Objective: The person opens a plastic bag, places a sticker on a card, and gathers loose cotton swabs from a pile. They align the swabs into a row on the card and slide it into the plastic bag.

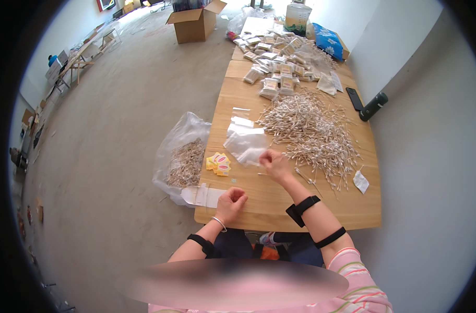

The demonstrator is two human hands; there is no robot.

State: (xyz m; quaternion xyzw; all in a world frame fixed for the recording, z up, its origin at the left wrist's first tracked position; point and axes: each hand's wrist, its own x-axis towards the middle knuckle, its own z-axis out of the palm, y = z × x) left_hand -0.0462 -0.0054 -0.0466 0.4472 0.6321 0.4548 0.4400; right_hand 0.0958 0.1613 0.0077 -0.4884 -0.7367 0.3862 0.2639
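Your right hand sits near the middle of the wooden worktop, its fingers drawn together in a pinch at the lower edge of the clear plastic bags, which lie just at 11 o'clock from that hand. What exactly the fingertips grip is too small to tell. Your left hand rests near the front edge of the worktop at 7 o'clock from the right hand, fingers curled into a loose fist; whether it holds anything cannot be told.

The big heap of cotton swabs spreads at 1 o'clock from your right hand, its nearest strands almost touching it. Small yellow packets lie at 9 o'clock from the right hand, near the left edge. A white slip lies at 3 o'clock, apart from the heap.

Farther up, at 12 o'clock, filled packs are stacked. A dark phone and a dark bottle sit at the right edge. On the floor at 9 o'clock stands a clear sack of swabs.
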